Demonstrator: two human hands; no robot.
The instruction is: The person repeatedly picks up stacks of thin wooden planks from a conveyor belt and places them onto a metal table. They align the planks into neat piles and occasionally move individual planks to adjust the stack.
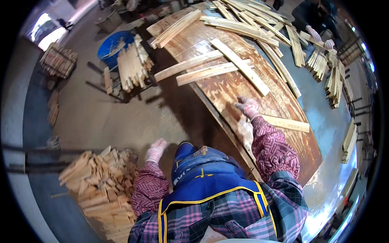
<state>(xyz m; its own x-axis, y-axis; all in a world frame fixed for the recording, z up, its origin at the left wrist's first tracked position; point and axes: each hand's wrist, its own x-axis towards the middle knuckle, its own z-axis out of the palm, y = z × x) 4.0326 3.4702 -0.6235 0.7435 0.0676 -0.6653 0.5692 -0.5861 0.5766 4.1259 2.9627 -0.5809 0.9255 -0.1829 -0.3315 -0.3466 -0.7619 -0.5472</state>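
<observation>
My right hand [248,107], in a pale knitted glove, hovers over or rests on the worn wooden tabletop [221,91]; contact cannot be made out. Its fingers are apart and hold nothing. Close by lies a wooden slat [287,124], its left end hidden behind my right forearm. Ahead of this hand, a slanted slat [241,67] lies across two others, a lower slat [212,73] and an upper slat [188,65], which both jut past the table's left edge. My left hand [156,150], gloved too, hangs at my side, empty, with its fingers loosely extended.
A heap of short wood pieces [103,186] lies at lower left. Stacked slats [131,67] stand beside a blue tub [113,46]. More slats [259,28] spread over the table's far end. Across it, a co-worker's gloved hands [314,34] are near bundled slats [318,65].
</observation>
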